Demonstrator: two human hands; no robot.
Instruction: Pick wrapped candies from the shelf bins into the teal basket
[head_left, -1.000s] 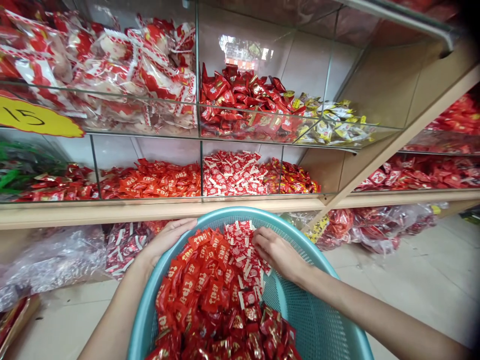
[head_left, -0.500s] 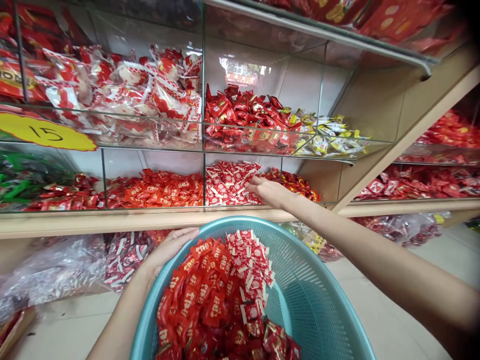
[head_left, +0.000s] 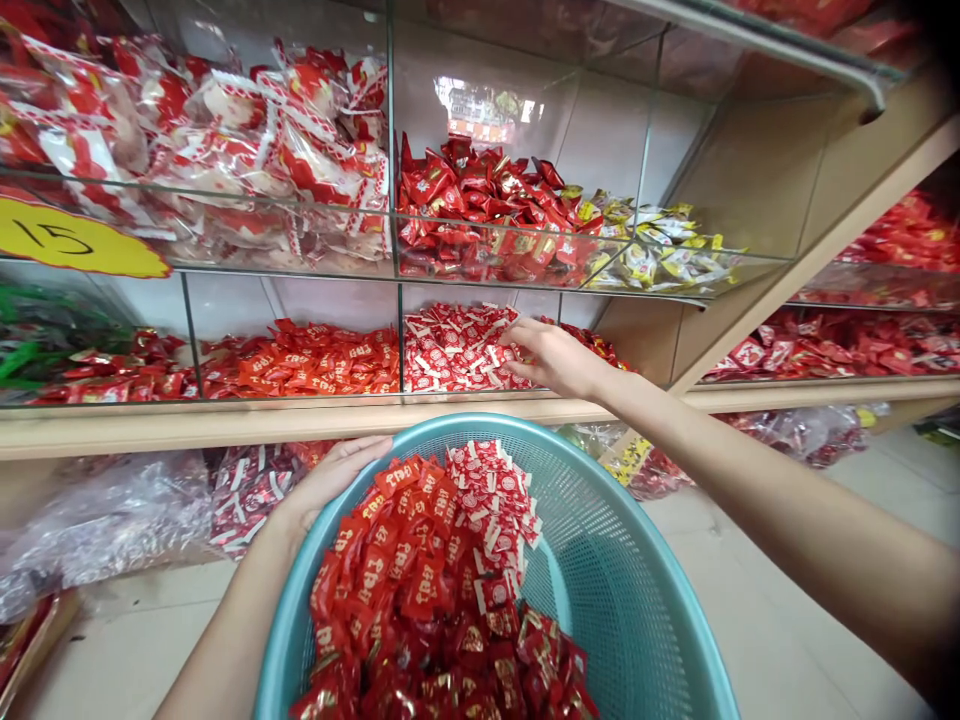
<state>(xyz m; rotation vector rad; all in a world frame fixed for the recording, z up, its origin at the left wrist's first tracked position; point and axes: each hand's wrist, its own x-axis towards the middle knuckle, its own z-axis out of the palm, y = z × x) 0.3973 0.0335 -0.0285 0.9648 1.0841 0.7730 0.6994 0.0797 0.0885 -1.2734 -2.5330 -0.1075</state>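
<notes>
A teal plastic basket [head_left: 660,560] with mesh walls is tilted toward me, and my left hand [head_left: 337,475] grips its rim on the left. Inside lie orange-red wrapped candies [head_left: 420,560], small red-and-white candy packets [head_left: 491,500] and dark red candies with gold print [head_left: 480,665]. My right hand [head_left: 559,358] reaches over the basket to the lower shelf, at the right side of a heap of red-and-white packets [head_left: 457,350]. Its fingers are bent and apart from the thumb, with nothing visible between them.
Clear dividers split the wooden shelf [head_left: 225,425] into bins. Above are red twisted candies [head_left: 487,210], yellow-and-white candies [head_left: 667,250], large clear-wrapped sweets [head_left: 232,150] and a yellow price tag [head_left: 75,237]. Plastic bags [head_left: 127,520] lie under the shelf.
My right hand has lifted slightly from the packet heap, and its fingers have spread further from the thumb. My left hand keeps its hold on the basket. The view has shifted slightly.
</notes>
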